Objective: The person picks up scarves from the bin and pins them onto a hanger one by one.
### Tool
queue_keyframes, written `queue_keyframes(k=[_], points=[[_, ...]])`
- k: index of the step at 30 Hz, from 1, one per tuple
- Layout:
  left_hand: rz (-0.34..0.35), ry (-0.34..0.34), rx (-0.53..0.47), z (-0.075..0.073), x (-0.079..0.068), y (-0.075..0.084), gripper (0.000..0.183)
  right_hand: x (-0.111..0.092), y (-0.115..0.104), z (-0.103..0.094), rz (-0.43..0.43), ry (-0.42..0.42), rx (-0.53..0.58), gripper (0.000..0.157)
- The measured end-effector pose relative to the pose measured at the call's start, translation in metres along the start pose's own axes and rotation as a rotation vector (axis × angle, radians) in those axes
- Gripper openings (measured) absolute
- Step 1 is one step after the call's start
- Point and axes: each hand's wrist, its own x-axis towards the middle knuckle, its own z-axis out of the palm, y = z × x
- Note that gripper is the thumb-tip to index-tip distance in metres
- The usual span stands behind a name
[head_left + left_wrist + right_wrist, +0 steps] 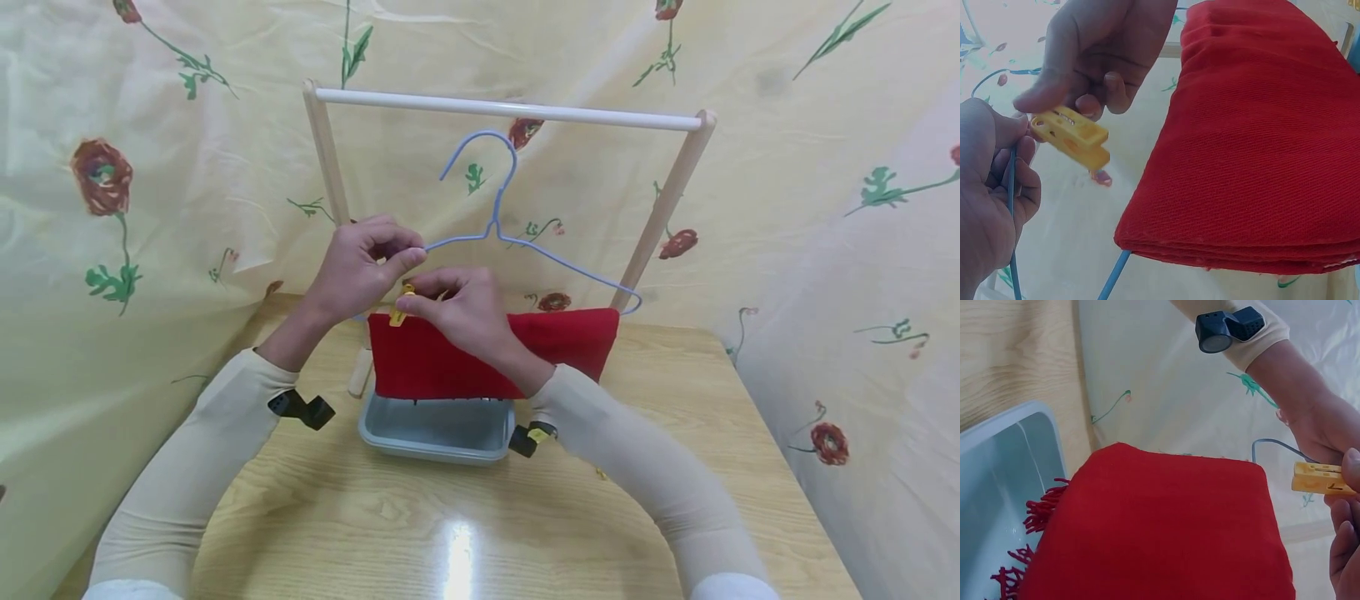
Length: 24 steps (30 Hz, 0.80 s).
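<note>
My left hand [375, 258] pinches the left shoulder of a blue wire hanger [558, 260] between thumb and fingers. A folded red cloth [558, 337], fringed at its lower end, hangs over the hanger's bottom bar. Between the thumb and fingers of my right hand [465, 312] is a yellow clothespin [1072, 134], its tip pointing toward the cloth. In the left wrist view the clothespin stands apart from the cloth, close to the left fingers. The hanger's hook sits below the rack's white rail, not over it.
Behind the hanger stands a rack with a white rail [510, 108] and wooden posts [667, 208]. A grey-blue tray [438, 452] rests on the wooden table [360, 517] beneath the cloth. A small yellow piece [602, 473] lies by the right forearm. Flowered fabric [825, 250] surrounds the table.
</note>
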Motion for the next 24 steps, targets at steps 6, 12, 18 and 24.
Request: queue_keyframes(k=[6, 12, 18, 24], points=[[-0.013, 0.004, -0.013, 0.001, 0.001, 0.001, 0.005, 0.002, 0.005, 0.009, -0.036, 0.031, 0.051, 0.017], [-0.039, -0.001, -0.02, 0.002, 0.002, 0.002, 0.006, 0.006, 0.01, 0.016, -0.084, 0.051, 0.045, 0.015], [-0.055, -0.003, -0.023, 0.003, 0.003, 0.004, 0.006, 0.008, 0.014, 0.018, -0.062, 0.055, 0.011, 0.016], [-0.054, -0.005, -0.03, 0.004, 0.003, 0.004, 0.006, 0.01, 0.015, 0.02, -0.042, 0.045, -0.017, 0.014]])
